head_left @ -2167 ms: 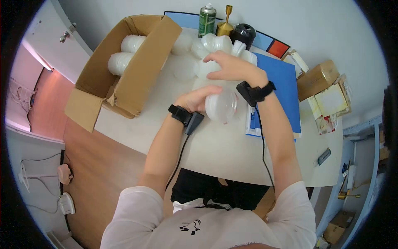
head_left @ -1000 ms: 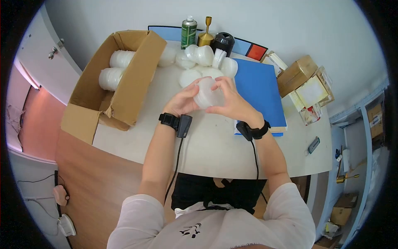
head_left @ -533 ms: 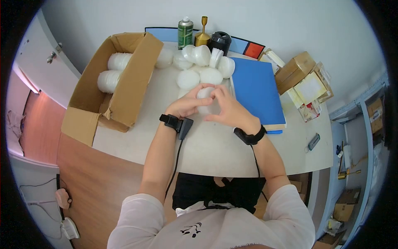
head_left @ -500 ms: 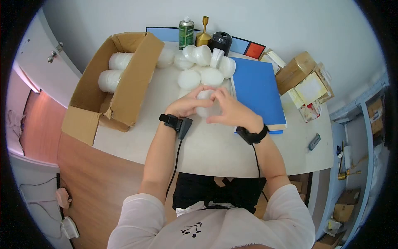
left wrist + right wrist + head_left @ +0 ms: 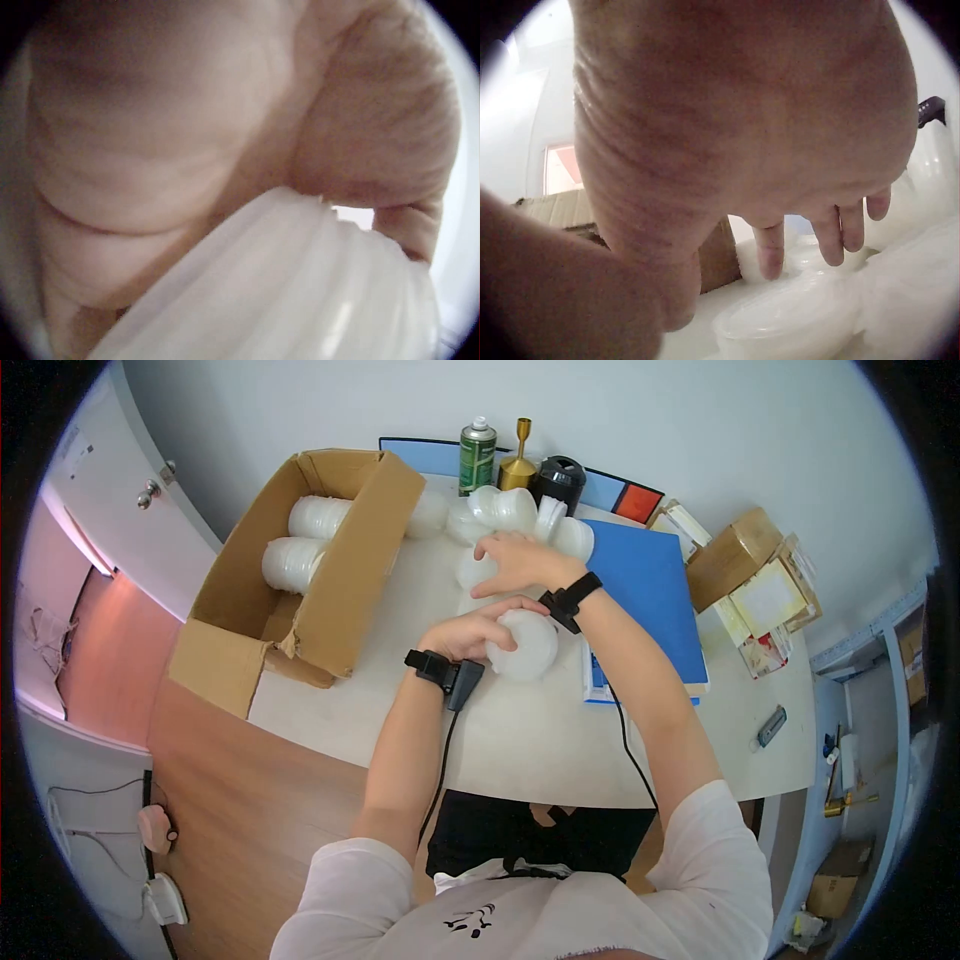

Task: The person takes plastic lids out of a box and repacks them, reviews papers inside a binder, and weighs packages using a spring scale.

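My left hand (image 5: 468,634) grips a stack of round, translucent plastic bowls (image 5: 526,648) by its left side, over the table (image 5: 530,745). Up close in the left wrist view, the ridged side of the bowl stack (image 5: 300,285) lies against the palm. Farther back, my right hand (image 5: 522,563) reaches over more translucent bowls, its thumb and fingers apart and nothing between them. Below its fingers in the right wrist view is a round bowl (image 5: 780,319). One white bowl (image 5: 474,568) shows just left of that hand; others are partly hidden beneath it.
On the left, an open cardboard box (image 5: 345,575) contains wrapped bowl stacks (image 5: 292,564). Behind the loose bowls (image 5: 503,507) stand a green spray can (image 5: 478,458), a brass candlestick (image 5: 517,468) and a black container (image 5: 560,482). A blue binder (image 5: 645,595) lies right, near small boxes (image 5: 735,558).
Both hands were round the bowl stack. My right hand has come off it and moved back over the other bowls, while my left hand keeps hold of the stack.
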`<control>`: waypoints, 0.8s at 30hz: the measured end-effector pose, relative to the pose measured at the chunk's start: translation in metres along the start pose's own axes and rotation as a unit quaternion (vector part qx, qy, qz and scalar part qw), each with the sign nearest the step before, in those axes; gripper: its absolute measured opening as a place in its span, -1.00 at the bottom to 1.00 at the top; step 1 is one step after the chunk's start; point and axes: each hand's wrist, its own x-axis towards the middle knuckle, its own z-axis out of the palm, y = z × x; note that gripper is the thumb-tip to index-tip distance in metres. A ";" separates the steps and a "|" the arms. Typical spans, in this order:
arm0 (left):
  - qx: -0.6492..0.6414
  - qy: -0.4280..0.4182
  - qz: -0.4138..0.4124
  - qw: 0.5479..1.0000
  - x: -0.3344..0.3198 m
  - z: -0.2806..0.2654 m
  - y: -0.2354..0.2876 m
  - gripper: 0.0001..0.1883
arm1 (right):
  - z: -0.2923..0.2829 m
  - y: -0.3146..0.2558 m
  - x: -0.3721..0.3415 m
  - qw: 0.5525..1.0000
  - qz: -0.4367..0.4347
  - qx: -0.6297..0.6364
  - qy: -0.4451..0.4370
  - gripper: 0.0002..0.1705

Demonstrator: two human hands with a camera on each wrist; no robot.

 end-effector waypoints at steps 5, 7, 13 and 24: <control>-0.003 0.030 0.013 0.999 -0.002 0.000 0.004 -0.24 | 0.002 -0.009 0.011 0.996 0.017 -0.076 -0.053 -0.23; -0.029 0.014 0.021 0.999 -0.001 0.000 0.005 -0.25 | 0.006 0.001 0.015 0.999 0.018 -0.029 -0.039 -0.23; -0.096 0.038 0.037 0.994 0.001 -0.010 0.002 -0.36 | -0.025 0.028 -0.032 0.970 -0.029 0.146 0.191 -0.30; -0.114 0.074 0.099 0.986 0.000 -0.009 -0.002 -0.20 | -0.003 -0.019 -0.126 0.968 -0.058 0.191 0.150 -0.26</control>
